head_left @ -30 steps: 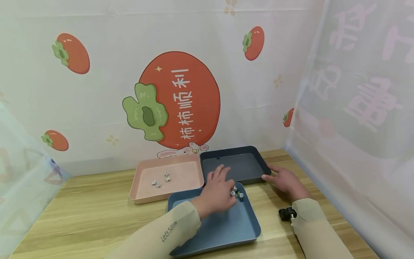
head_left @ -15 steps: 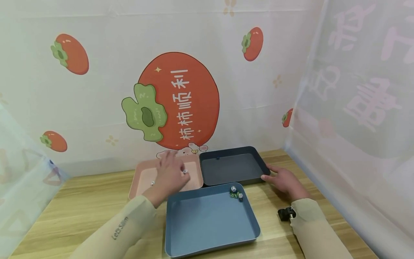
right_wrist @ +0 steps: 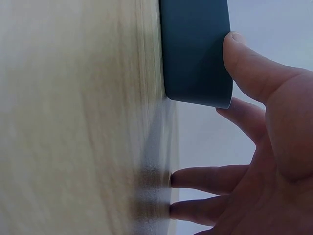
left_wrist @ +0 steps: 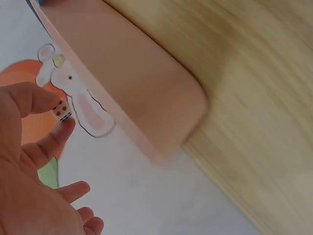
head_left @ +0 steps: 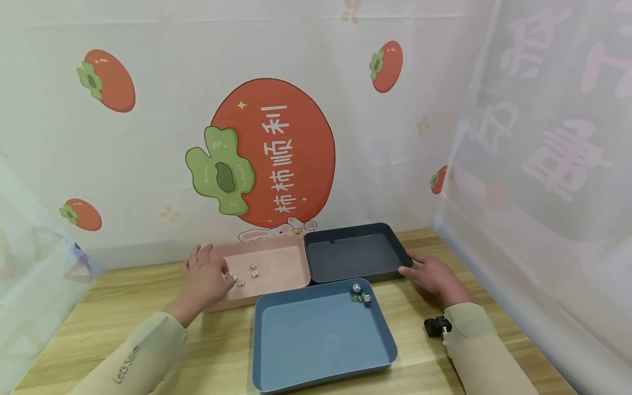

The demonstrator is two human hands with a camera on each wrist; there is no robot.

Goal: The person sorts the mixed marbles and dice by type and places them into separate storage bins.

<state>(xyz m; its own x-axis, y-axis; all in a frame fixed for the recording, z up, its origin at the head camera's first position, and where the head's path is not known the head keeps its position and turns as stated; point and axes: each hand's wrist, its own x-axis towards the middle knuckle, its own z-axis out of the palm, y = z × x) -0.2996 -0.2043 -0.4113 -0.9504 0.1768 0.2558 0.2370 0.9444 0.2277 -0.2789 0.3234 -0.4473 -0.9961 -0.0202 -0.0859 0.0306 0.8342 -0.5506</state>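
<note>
At the left end of the pink tray [head_left: 283,266], my left hand [head_left: 203,281] pinches a white die [left_wrist: 62,109] between thumb and index finger. The die shows red and blue pips in the left wrist view; the other fingers are spread. Several white dice [head_left: 254,273] lie in that tray beside the hand. My right hand [head_left: 436,275] grips the near right corner of the dark tray [head_left: 365,255], thumb on its near wall and index finger on the other side. In the right wrist view the remaining fingers [right_wrist: 210,179] extend toward the table.
The blue tray [head_left: 323,340] stands in front, with white, green and dark dice [head_left: 357,298] in its far right corner. A small dark die [head_left: 332,241] lies in the dark tray. A black object [head_left: 435,326] is by the right wrist. Printed cloth [head_left: 148,164] hangs behind.
My left hand has moved left from the far right corner of the blue tray, across to the left end of the pink tray. The right hand has stayed at the dark tray.
</note>
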